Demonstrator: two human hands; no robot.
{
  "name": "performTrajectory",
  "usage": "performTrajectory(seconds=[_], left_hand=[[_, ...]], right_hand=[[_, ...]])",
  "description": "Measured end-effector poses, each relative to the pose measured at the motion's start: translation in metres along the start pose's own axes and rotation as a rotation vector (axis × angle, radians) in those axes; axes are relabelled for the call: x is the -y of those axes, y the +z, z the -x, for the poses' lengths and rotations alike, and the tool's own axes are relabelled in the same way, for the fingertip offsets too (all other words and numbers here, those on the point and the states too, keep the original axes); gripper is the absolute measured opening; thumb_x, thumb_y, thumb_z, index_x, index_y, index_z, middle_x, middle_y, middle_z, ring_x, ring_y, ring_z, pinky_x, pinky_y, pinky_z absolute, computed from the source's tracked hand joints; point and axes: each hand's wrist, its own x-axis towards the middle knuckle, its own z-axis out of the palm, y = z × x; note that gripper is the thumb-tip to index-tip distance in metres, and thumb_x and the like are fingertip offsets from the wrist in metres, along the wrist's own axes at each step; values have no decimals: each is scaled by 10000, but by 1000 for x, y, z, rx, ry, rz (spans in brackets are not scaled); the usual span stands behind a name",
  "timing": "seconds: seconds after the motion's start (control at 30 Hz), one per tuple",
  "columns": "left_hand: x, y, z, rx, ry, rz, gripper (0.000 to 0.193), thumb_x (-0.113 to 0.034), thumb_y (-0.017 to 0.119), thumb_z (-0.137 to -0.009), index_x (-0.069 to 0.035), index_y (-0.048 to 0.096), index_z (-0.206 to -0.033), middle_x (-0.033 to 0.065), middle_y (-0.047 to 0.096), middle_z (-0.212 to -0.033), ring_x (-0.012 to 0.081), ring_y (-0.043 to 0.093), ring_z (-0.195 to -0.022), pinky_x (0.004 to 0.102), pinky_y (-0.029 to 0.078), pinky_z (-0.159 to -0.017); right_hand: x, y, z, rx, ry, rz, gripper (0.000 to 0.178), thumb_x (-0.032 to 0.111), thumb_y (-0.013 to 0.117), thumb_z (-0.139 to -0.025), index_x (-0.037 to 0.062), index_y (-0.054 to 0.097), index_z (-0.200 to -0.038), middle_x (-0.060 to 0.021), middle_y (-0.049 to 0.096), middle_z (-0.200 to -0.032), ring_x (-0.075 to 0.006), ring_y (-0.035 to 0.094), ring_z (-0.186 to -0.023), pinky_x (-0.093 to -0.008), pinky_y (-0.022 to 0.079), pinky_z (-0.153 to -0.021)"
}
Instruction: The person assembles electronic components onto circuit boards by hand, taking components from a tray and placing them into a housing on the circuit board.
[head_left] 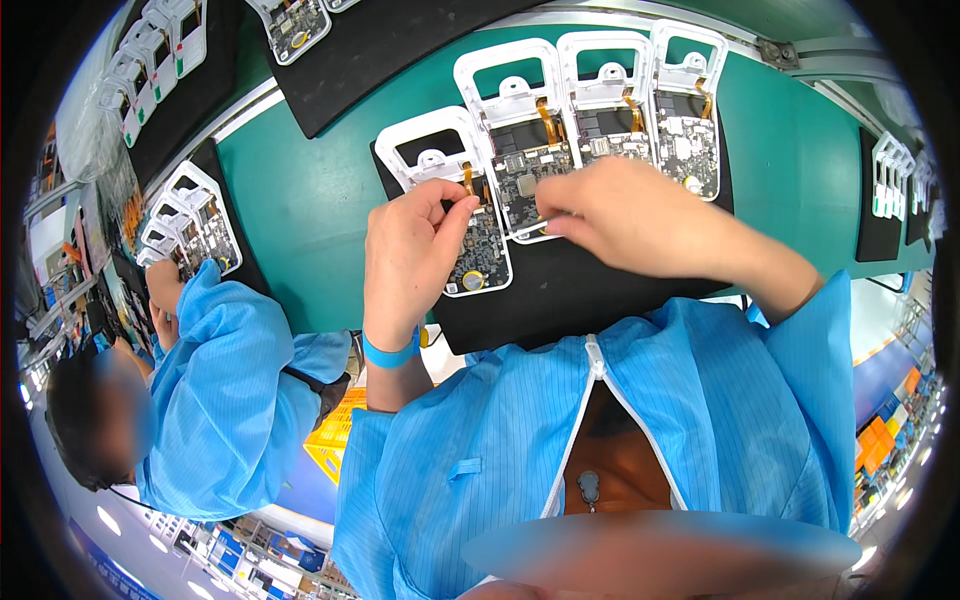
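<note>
My left hand (405, 250), with a blue band (390, 355) at its wrist, is over the leftmost white-framed device (477, 245), which has a dark circuit board. Its thumb and forefinger close together right at the lower end of that device's orange ribbon cable (467, 178); what lies between them is hidden. My right hand (640, 220) reaches in from the right over the second white-framed device (520, 180). Its fingers are curled and pinched near that board's lower right, and I cannot make out what they hold. A round yellow-rimmed coin cell (473, 281) sits low on the leftmost board.
Two more white-framed devices (603, 110) (686, 130) stand in the row to the right. All lie on a black mat (610, 295) over a green table (300, 190). At the left, a co-worker in blue (215, 390) handles similar devices. A yellow crate (335, 440) stands below.
</note>
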Motion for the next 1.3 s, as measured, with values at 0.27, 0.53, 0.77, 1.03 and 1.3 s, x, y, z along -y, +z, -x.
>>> performTrajectory(seconds=[0.27, 0.53, 0.77, 1.03, 1.3], left_hand=[[6, -1, -2, 38, 7, 41, 118, -94, 731, -858, 17, 699, -881, 65, 440, -514, 135, 372, -468, 332, 315, -479], [12, -1, 1, 44, -10, 81, 106, -83, 745, -843, 13, 715, -876, 18, 439, -512, 75, 359, -485, 295, 304, -473], [13, 2, 4, 37, -23, 105, 110, -73, 756, -838, 18, 726, -893, 0, 433, -524, 63, 354, -499, 281, 302, -473], [11, 1, -1, 60, -44, 141, 103, -53, 740, -866, 37, 713, -907, -6, 428, -537, 61, 345, -512, 284, 289, -470], [11, 3, -5, 46, -57, 176, 102, -52, 743, -863, 35, 716, -909, -33, 386, -544, 47, 324, -525, 278, 268, -476]], right_hand=[[10, 76, 27, -209, -217, 144, 173, 186, 660, -870, 67, 545, -919, -81, 598, -859, -241, 675, -695, -376, 535, -553], [10, 121, 26, -433, -571, 365, 179, 187, 655, -754, 103, 617, -908, -47, 631, -1073, -107, 569, -657, -248, 450, -488], [7, 133, 12, -572, -545, 419, 152, 205, 632, -760, 119, 576, -873, -18, 525, -861, -118, 557, -650, -262, 478, -479], [2, 127, 13, -559, -526, 388, 186, 182, 657, -722, 110, 609, -887, -5, 609, -935, -99, 565, -662, -251, 430, -489], [-1, 126, 10, -546, -505, 361, 179, 185, 653, -726, 115, 595, -881, -6, 581, -930, -108, 554, -654, -254, 433, -494]])
